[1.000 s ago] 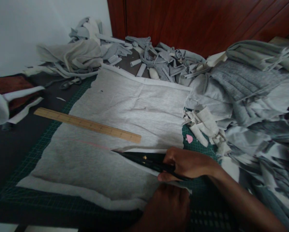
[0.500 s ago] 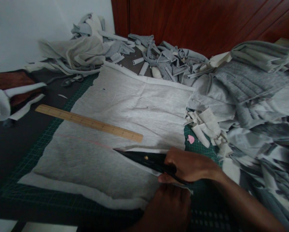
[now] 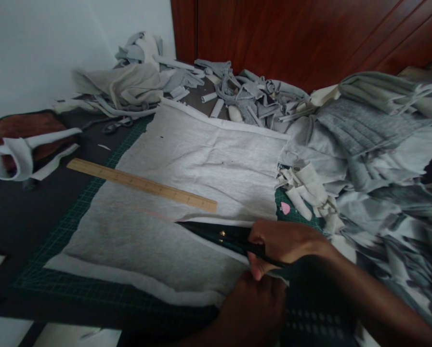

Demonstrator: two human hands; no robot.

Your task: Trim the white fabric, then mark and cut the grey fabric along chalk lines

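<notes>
Black scissors (image 3: 233,242) are in my right hand (image 3: 284,245), its fingers wrapped round the handles. The blades lie in a slit in a light grey knit fabric (image 3: 201,144), their tip at the slit's left end, on a faint red line. Below the scissors, my left hand (image 3: 254,303) is closed on the near right edge of the fabric, just under my right thumb. A wooden ruler (image 3: 143,185) rests on the fabric, left of and above the slit. Beneath everything is a green cutting mat (image 3: 74,212).
Grey fabric scraps (image 3: 248,91) lie along the back by a reddish wooden panel (image 3: 291,38). Heaped cloth (image 3: 367,125) fills the right side. A pink chalk piece (image 3: 284,208) is on the mat. At left sits a brown item (image 3: 35,130) with white strips.
The view has shifted slightly, so the ruler and fabric appear further right. My right thumb has moved a little to the right on the scissors. My left hand keeps its grip on the fabric.
</notes>
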